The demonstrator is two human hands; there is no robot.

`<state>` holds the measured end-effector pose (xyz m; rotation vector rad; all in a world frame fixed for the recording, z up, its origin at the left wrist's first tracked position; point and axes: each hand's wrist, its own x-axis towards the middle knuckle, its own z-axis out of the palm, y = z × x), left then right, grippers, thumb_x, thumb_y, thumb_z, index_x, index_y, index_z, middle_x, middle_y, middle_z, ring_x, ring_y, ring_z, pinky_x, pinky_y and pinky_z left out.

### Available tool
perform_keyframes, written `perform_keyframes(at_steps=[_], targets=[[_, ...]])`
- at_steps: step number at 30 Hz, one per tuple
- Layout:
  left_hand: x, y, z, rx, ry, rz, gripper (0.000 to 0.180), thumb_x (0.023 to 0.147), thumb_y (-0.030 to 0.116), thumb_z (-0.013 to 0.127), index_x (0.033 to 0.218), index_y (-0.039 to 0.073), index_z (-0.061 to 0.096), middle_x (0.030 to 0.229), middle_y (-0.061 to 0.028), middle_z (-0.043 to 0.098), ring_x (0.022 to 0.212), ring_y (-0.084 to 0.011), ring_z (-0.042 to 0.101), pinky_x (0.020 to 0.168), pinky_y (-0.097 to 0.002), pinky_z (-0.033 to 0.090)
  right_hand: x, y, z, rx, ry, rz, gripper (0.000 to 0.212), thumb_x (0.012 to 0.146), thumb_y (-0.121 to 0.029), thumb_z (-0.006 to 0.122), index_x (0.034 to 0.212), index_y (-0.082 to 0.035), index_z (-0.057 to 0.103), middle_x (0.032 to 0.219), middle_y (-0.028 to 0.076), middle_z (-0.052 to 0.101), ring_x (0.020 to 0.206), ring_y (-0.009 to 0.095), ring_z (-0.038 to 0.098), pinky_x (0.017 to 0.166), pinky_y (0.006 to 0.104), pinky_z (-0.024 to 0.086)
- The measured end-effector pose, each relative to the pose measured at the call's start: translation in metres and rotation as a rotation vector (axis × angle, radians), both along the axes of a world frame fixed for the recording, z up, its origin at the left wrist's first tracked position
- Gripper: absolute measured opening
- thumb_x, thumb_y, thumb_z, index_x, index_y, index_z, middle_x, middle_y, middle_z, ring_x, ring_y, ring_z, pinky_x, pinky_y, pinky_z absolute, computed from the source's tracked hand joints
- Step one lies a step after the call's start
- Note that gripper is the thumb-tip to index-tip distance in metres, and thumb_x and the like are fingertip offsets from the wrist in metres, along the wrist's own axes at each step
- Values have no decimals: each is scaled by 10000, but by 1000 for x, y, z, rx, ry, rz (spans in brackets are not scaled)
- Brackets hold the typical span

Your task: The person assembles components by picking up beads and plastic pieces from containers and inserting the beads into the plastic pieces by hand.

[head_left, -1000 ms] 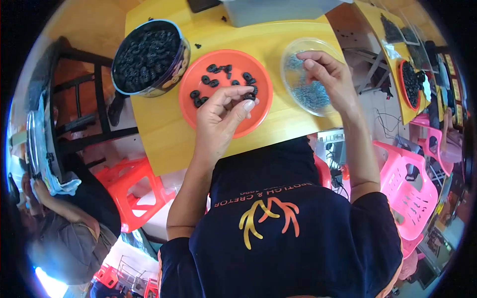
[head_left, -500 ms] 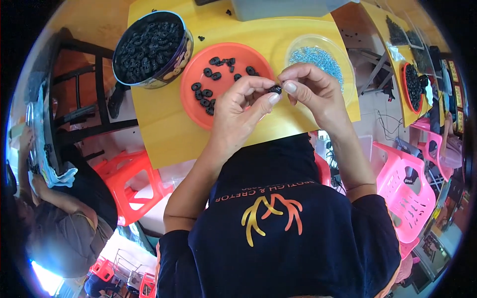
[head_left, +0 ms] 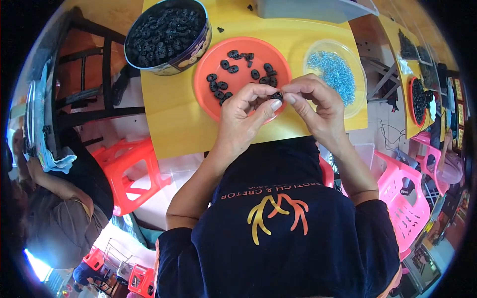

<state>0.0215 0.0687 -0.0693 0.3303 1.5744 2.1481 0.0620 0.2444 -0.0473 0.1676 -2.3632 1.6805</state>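
Note:
My left hand (head_left: 244, 115) pinches a small black oval part (head_left: 277, 96) between thumb and fingertips, over the near right edge of an orange plate (head_left: 208, 54). My right hand (head_left: 320, 107) meets it there, its thumb and finger closed at the part's right side; anything tiny between those fingertips is too small to make out. Several loose black oval parts (head_left: 213, 85) with holes lie on the plate. To the right, partly behind my right hand, a clear round tub (head_left: 361, 94) holds many small shiny blue pieces (head_left: 338, 74).
A round tin (head_left: 191, 63) full of black parts stands at the table's far left. A translucent bin (head_left: 318, 10) sits at the far edge of the yellow table (head_left: 179, 134). Red stool (head_left: 134, 174) and another person (head_left: 64, 218) are at left; a pink chair (head_left: 405, 208) is at right.
The view has shifted, so the table and its containers appear farther right and slightly higher. Both hands stay together at the black part, with only small finger movement.

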Motion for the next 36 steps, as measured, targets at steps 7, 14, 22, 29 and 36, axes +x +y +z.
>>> perform_keyframes(at_steps=[7,14,22,29,36], targets=[[1,-5,-4,-81,91,67,134,885,18,663,1017,2,643,882,-16,658,763,-55,589,675,-224,498,0,-2,-3,-21,-15,45,136,881,-55,675,1010,-14,687,916,69,659,830,132,615,707,248,481],[1,-5,-5,-170,390,152,166,841,-13,685,1002,1,647,872,-71,668,708,-106,590,635,-247,478,6,-2,-3,-477,-285,-8,162,925,-95,656,1070,-24,668,881,-5,655,748,52,551,680,208,455],[0,-2,-1,-256,564,139,179,827,-34,684,996,9,643,886,-86,657,716,-139,607,624,-261,477,11,-2,-4,-481,-264,3,166,926,-98,657,1074,-23,664,866,-15,643,751,42,536,687,206,449],[1,0,4,-343,683,134,174,825,-38,681,986,10,635,887,-91,652,703,-164,618,610,-281,492,10,-3,0,-123,-66,-2,138,892,-57,669,1018,1,671,894,64,646,784,124,588,696,265,480],[10,-9,-10,-293,420,155,165,844,-18,689,998,-11,629,876,-73,659,713,-117,618,625,-251,499,9,-18,-13,288,216,-39,219,815,-19,691,1034,-26,697,987,136,640,861,277,622,733,343,506]])
